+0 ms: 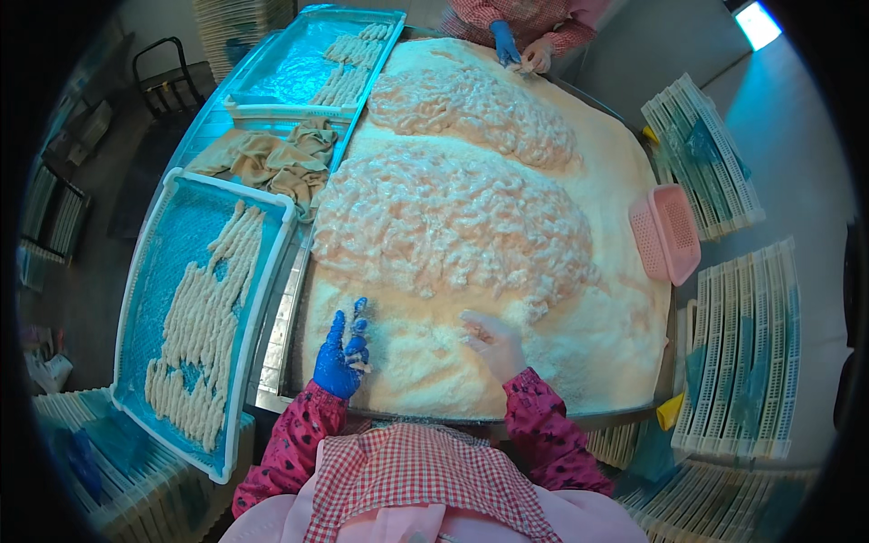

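My left hand [337,364], in a blue glove dusted with crumbs, hovers over the near left part of the crumb bed [416,362]. Its fingers are stretched and apart; a small pale bit clings near the thumb side. To its right, my right hand [498,347] wears a whitish glove and has its fingers loosely bent and apart, with nothing clearly visible in them. Beyond both hands lies a large heap of pale pink raw meat strips [453,222]. On the left, coated strips [204,335] lie in rows in a white-rimmed, blue-lined tray [252,362].
A second tray [272,77] with coated strips stands at the far left, and a tan cloth [272,158] lies between the trays. Across the table, a co-worker's gloved hands [520,52] work beside another meat heap [471,109]. A pink basket [641,237] and stacked trays [738,353] are right.
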`<move>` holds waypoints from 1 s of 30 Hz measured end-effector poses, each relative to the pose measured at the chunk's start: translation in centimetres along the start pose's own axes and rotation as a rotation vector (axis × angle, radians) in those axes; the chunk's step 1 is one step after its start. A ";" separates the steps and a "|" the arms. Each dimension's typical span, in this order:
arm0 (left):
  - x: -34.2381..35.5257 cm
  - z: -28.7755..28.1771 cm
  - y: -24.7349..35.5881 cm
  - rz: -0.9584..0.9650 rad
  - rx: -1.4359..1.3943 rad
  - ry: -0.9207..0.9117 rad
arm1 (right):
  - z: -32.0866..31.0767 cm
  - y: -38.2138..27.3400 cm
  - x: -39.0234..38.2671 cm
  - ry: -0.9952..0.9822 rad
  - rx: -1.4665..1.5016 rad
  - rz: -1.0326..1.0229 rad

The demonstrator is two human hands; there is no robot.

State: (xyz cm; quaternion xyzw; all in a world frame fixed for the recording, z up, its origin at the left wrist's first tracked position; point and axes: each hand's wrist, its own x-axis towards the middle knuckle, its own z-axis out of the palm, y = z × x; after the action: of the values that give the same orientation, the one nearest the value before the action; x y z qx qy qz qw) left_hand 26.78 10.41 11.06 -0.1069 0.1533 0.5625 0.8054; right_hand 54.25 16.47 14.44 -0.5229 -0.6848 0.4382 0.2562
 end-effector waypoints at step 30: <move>1.9 0.9 -3.1 0.112 0.173 -0.022 | 0.0 -0.5 -0.2 0.030 -0.394 -0.466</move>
State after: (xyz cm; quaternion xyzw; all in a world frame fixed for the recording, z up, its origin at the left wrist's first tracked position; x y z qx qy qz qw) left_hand 30.42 11.31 11.23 -0.0219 0.1981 0.5926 0.7804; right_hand 54.10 16.23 14.94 -0.3979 -0.8541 0.2186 0.2536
